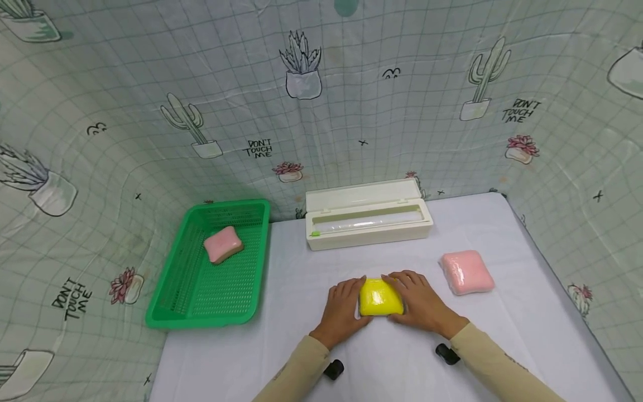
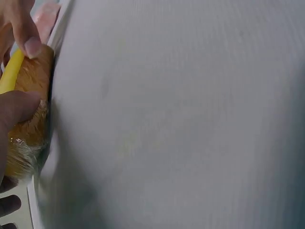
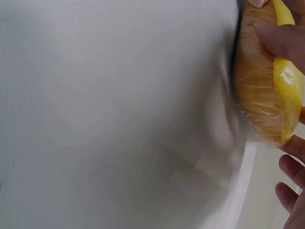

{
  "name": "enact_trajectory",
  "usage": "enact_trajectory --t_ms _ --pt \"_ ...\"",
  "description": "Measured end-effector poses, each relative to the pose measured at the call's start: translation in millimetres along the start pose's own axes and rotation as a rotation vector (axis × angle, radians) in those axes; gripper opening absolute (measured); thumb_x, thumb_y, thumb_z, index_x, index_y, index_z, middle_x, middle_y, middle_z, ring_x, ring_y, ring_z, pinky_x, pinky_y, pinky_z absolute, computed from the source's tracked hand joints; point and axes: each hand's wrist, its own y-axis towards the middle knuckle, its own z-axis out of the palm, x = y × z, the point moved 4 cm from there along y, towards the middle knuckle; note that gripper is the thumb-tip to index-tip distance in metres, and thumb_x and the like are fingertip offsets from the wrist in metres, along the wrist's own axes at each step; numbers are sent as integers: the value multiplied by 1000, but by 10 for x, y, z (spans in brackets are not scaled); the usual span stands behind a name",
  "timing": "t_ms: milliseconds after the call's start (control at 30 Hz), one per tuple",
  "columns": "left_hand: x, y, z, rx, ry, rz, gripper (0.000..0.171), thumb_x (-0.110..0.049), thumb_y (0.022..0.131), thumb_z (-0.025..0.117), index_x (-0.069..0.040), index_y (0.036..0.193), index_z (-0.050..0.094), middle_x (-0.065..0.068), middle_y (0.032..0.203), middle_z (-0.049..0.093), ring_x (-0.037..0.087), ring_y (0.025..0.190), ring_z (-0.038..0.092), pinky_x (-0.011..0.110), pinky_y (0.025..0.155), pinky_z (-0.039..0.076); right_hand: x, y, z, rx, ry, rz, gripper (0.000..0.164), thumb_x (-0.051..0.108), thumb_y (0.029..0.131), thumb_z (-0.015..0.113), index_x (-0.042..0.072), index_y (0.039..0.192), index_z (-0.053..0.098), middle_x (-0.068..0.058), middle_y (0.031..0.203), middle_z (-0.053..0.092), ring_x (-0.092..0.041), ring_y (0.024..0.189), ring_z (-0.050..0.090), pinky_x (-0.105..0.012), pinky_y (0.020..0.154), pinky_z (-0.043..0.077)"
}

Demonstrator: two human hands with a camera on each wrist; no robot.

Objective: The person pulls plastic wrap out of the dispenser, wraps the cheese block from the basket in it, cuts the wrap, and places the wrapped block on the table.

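A yellow sponge [image 1: 380,297] wrapped in clear film lies on the white table [image 1: 301,279], near its front middle. My left hand [image 1: 351,301] grips its left side and my right hand [image 1: 404,296] grips its right side, with thumbs at the near edge and fingers over the far edge. The left wrist view shows the sponge [image 2: 29,90] with its brown scouring side under film and my thumb [image 2: 19,107] pressed on it. Seen from the right wrist, the sponge [image 3: 262,90] is pinched between thumb [image 3: 283,40] and fingers.
A pink wrapped sponge [image 1: 467,272] lies to the right of my hands. At the left stands a green basket [image 1: 173,290] holding another pink sponge [image 1: 223,244]. A white cling-film dispenser [image 1: 369,220] stands open at the back. Patterned curtains enclose the table.
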Motion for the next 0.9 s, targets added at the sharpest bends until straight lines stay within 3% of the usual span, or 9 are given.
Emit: enact_trajectory --t_ms 333,500,900 --pt "-341 -5 68 -79 114 14 87 -60 86 83 -14 153 52 2 137 60 21 125 53 40 105 43 -100 -239 -211 -40 0 -20 81 32 76 94 6 144 59 -9 143 62 -37 130 52 -61 108 44" --pt "-599 20 129 -104 149 70 88 -65 84 81 -15 152 53 2 135 60 19 124 53 38 103 43 -154 -491 -405 -78 -19 -12 82 31 73 95 8 143 60 -7 141 63 -34 127 53 -59 104 45" --pt "-1298 192 324 -80 232 212 90 -74 86 72 -17 153 51 -2 134 56 13 119 52 31 99 41 -429 -1172 -741 -139 -60 66 87 26 63 100 9 140 61 -9 139 62 -33 124 49 -56 91 43"
